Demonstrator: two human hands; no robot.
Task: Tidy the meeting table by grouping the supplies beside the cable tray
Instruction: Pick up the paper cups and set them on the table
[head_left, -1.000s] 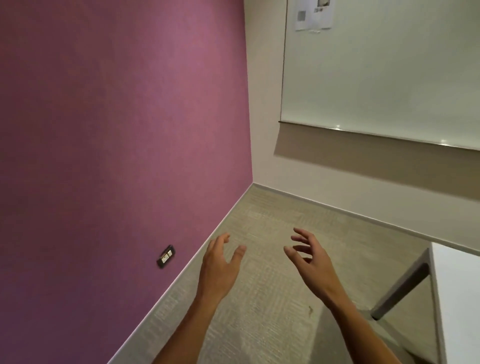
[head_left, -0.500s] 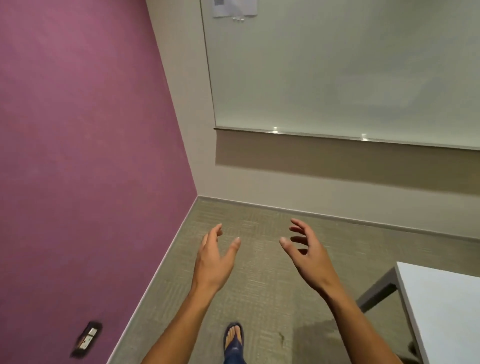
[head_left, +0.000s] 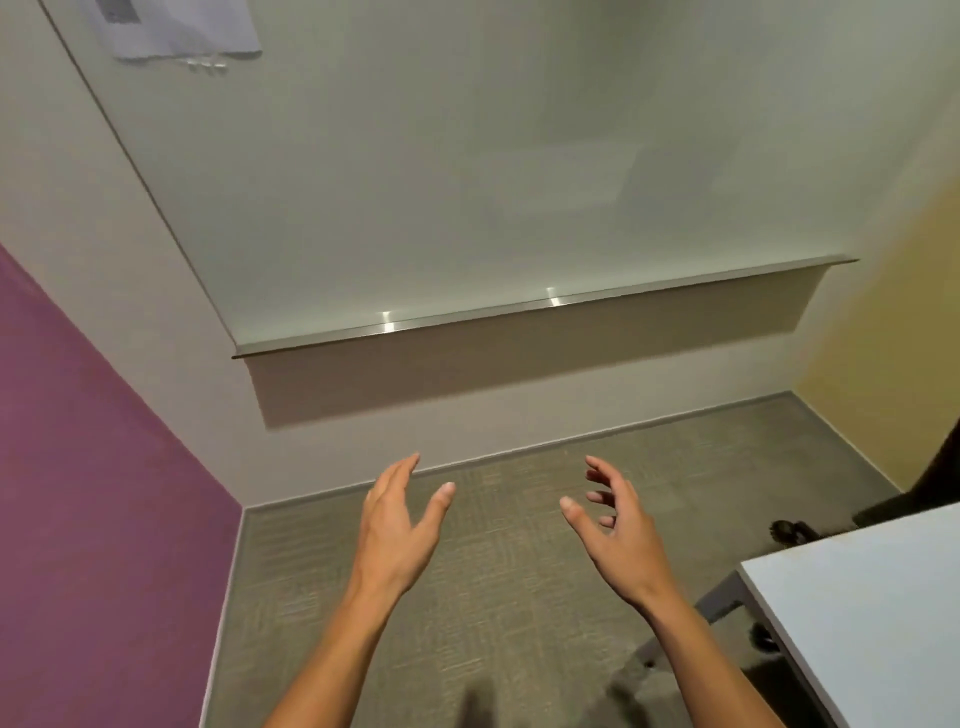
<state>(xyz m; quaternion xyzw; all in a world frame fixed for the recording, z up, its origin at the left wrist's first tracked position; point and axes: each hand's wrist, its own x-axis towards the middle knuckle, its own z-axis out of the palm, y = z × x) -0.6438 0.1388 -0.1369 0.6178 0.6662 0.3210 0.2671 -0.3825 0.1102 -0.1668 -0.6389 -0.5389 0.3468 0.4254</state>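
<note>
My left hand (head_left: 397, 525) and right hand (head_left: 615, 525) are both spread and hold nothing. Only a corner of the table (head_left: 857, 597) shows; I see no supplies or tray, so I cannot judge weight or grip.

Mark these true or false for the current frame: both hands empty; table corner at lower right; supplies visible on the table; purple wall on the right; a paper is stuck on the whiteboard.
1. Both hands are empty. True: the left hand and the right hand are held out over the carpet with relaxed fingers.
2. The table's corner is at lower right. True: the white table.
3. Supplies lie on the table. False: none show on the visible part.
4. The purple wall is on the right. False: the purple wall is on the left.
5. A paper is stuck on the whiteboard. True: paper, whiteboard.
</note>
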